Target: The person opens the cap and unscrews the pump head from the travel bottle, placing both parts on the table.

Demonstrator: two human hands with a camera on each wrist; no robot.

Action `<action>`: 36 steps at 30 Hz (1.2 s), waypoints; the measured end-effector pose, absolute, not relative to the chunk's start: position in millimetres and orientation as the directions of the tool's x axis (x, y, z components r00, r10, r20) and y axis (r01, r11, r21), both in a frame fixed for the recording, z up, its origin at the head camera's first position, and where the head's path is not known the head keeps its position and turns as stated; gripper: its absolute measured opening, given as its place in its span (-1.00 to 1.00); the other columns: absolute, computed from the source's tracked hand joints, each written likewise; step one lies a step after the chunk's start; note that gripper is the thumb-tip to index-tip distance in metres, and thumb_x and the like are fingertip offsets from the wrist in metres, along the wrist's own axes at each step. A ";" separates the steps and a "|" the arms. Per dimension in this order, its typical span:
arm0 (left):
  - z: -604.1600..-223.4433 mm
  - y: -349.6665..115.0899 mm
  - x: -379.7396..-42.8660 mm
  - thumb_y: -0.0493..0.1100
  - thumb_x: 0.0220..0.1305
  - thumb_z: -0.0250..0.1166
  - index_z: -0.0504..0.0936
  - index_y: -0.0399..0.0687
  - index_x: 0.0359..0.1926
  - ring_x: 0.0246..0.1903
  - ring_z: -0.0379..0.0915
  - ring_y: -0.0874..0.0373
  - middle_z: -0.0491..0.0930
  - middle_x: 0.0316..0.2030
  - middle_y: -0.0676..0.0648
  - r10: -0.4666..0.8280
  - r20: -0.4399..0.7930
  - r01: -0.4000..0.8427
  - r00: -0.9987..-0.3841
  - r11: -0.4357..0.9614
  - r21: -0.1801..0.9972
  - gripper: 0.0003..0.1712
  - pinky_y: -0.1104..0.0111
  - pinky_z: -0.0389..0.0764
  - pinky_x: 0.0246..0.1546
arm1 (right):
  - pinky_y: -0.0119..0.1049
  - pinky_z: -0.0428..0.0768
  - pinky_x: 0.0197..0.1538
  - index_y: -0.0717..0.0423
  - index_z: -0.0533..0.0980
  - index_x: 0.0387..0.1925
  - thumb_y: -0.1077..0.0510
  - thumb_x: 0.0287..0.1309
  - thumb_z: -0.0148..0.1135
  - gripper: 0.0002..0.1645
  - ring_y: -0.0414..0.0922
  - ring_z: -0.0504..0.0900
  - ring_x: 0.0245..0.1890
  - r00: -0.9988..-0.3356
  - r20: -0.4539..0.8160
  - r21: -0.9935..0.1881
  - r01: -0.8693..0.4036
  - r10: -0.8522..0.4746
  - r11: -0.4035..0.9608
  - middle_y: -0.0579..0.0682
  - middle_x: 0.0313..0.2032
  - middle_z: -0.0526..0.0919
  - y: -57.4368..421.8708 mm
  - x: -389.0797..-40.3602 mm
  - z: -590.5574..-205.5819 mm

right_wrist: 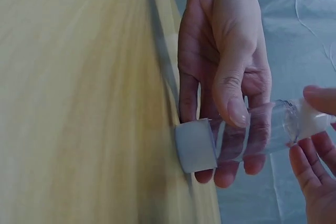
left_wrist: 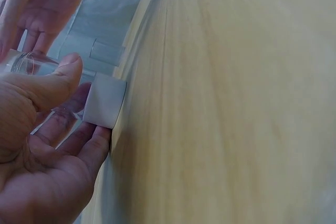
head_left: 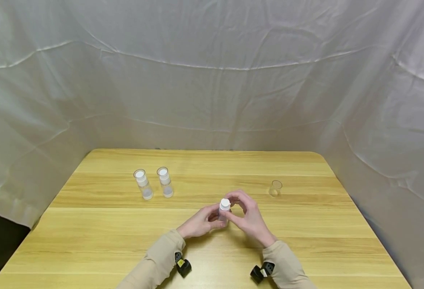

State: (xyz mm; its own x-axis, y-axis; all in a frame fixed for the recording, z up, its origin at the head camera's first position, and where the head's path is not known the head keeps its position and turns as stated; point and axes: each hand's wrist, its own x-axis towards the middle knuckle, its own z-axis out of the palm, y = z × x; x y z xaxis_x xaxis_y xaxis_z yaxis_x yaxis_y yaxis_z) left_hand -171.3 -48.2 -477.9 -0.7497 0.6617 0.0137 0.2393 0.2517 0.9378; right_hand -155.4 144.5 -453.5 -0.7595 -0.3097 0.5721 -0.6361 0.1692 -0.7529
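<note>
A small clear bottle (right_wrist: 278, 124) with a white base and a white top stands near the table's middle between both hands. My left hand (head_left: 199, 222) grips its see-through body, thumb on one side and fingers behind, as the right wrist view shows. The white base (left_wrist: 105, 100) is down at the wooden surface. At the upper end, my right hand (head_left: 248, 216) pinches the white collar (right_wrist: 312, 119) between thumb and fingers. The bottle's white tip (head_left: 225, 203) shows uncovered between the hands in the head view.
Two similar bottles, one at the left (head_left: 143, 184) and another beside it (head_left: 165, 182), stand further back with clear covers over their white tops. A loose clear cup-shaped cover (head_left: 275, 188) is on the wooden table (head_left: 89, 241) at the right. Pale sheeting (head_left: 212, 92) surrounds the table.
</note>
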 end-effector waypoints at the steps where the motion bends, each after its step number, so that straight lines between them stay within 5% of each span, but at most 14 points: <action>1: -477.9 -48.3 -171.2 -0.23 0.39 0.26 0.38 -0.28 0.38 0.33 0.44 -0.18 0.49 0.32 -0.28 0.661 0.012 0.238 -0.751 0.253 0.938 -0.42 0.02 0.42 0.45 | -0.46 0.69 0.09 0.30 0.53 0.00 0.43 0.03 0.45 -0.55 -0.29 0.59 -0.10 -0.757 0.572 -0.754 -0.637 -0.317 0.161 0.22 -0.12 0.63 144.8 -155.6 -453.5; 8: -478.0 -47.8 -171.6 -0.26 0.40 0.24 0.37 -0.29 0.39 0.33 0.43 -0.17 0.51 0.30 -0.29 0.665 0.015 0.229 -0.747 0.236 0.944 -0.41 0.06 0.41 0.45 | -0.44 0.66 0.18 0.35 0.50 0.11 0.48 -0.04 0.45 -0.40 -0.29 0.56 0.02 -0.730 0.591 -0.734 -0.663 -0.342 0.146 0.25 -0.02 0.60 145.0 -157.1 -453.5; 15: -477.5 -48.1 -170.9 -0.25 0.40 0.25 0.35 -0.29 0.40 0.33 0.43 -0.17 0.48 0.32 -0.29 0.665 0.013 0.231 -0.747 0.242 0.942 -0.39 0.05 0.41 0.45 | -0.48 0.70 0.07 0.33 0.52 -0.02 0.48 -0.04 0.46 -0.51 -0.28 0.57 -0.10 -0.724 0.609 -0.717 -0.677 -0.323 0.166 0.24 -0.11 0.61 143.7 -156.1 -453.5; 21: -477.4 -48.0 -171.2 -0.27 0.40 0.24 0.33 -0.32 0.41 0.34 0.41 -0.19 0.48 0.32 -0.30 0.674 0.025 0.240 -0.738 0.227 0.944 -0.38 0.06 0.40 0.46 | -0.42 0.65 0.19 0.38 0.50 0.10 0.50 -0.05 0.43 -0.41 -0.22 0.58 -0.01 -0.726 0.594 -0.724 -0.670 -0.348 0.162 0.25 -0.02 0.60 144.3 -155.4 -454.2; 36: -478.6 -48.2 -172.7 -0.27 0.40 0.23 0.35 -0.31 0.40 0.34 0.42 -0.19 0.50 0.30 -0.30 0.679 0.035 0.253 -0.733 0.224 0.941 -0.41 0.07 0.40 0.47 | -0.39 0.67 0.12 0.27 0.53 0.10 0.44 -0.04 0.46 -0.41 -0.22 0.59 -0.06 -0.725 0.592 -0.688 -0.682 -0.353 0.247 0.16 -0.04 0.63 142.6 -155.6 -453.3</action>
